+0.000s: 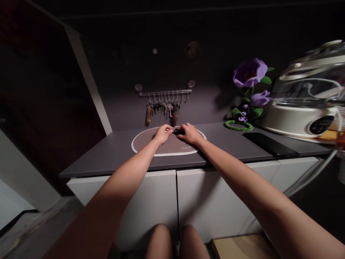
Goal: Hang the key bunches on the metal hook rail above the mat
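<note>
Both hands meet over the oval brown mat (147, 144) with a white rim. Between them is a small dark bunch of keys (178, 131) with shiny metal parts, mostly covered by fingers. My left hand (163, 133) is closed, its thumb and fingertips pinching the metal end of the bunch. The fingers of my right hand (189, 133) curl round the dark end. Behind the hands, a clear hook rail (165, 93) is fixed to the wall. Several keys (163, 107) hang from it in a row, some with brown tags and one with a pink piece.
A black phone (269, 144) lies on the dark counter (99, 154) to the right. Beyond it stand a purple flower ornament (250, 73) with a green ring base and a white appliance (291, 117) with a clear cover. White cabinet doors (151, 201) are below the counter edge.
</note>
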{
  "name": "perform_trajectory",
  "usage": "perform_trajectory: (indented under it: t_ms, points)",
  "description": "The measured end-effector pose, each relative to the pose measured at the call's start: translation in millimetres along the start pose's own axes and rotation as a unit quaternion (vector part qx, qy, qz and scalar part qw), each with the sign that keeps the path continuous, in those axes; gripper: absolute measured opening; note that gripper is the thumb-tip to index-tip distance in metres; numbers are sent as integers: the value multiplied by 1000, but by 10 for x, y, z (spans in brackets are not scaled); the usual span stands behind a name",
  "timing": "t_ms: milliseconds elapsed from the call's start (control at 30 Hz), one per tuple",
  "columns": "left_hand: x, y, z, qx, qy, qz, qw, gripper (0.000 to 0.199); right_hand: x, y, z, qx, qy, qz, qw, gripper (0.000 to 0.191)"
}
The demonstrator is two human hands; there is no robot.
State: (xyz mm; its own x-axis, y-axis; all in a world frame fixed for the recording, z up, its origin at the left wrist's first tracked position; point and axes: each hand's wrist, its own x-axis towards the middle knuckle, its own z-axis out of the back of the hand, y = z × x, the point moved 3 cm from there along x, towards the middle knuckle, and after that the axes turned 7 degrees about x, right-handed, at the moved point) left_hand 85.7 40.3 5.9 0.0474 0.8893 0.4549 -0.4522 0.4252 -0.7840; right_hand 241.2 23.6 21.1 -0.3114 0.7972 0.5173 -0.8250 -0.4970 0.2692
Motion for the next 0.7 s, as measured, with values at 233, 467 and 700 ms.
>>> perform_trajectory:
  t_ms: [233, 467, 700]
  points:
    - [0, 2, -2, 14, 0, -18, 1000, 5, 21, -2, 5, 13, -9, 0, 1000, 29]
    - [44, 49, -26, 1, 7, -15, 1000, 8, 33, 59, 71, 47, -21, -8, 999, 25]
    - [35, 25, 3, 18, -3, -29, 999, 10, 49, 22, 95, 122, -62, -18, 990, 29]
